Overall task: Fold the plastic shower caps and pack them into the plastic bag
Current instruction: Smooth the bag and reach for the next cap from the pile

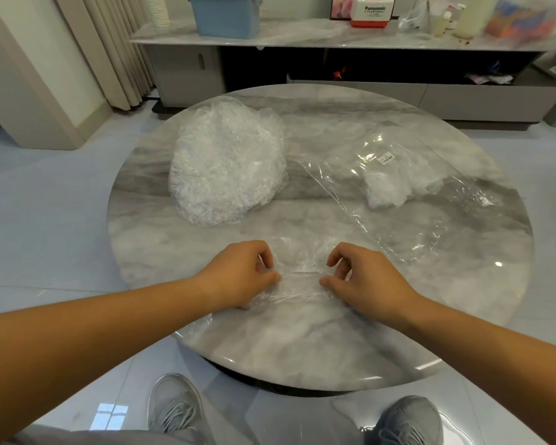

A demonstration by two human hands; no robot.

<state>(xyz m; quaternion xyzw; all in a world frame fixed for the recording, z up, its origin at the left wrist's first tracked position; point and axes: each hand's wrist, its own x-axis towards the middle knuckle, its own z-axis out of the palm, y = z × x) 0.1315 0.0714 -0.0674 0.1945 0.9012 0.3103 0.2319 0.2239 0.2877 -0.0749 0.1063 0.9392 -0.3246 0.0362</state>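
One thin shower cap (299,284) lies flat on the bench (302,345), near the front edge, between the two hands. To fold it well, I think both hands should pull it smooth first, then lay one half over the other and press the air out. The left hand (241,274) has a narrow grip: thumb and curled fingers pinch the cap's left side. The right hand (363,279) pinches the right side the same way. The pile of shower caps (225,165) waits farther back on the left. The plastic bag (430,226) lies on the right with some white caps inside.
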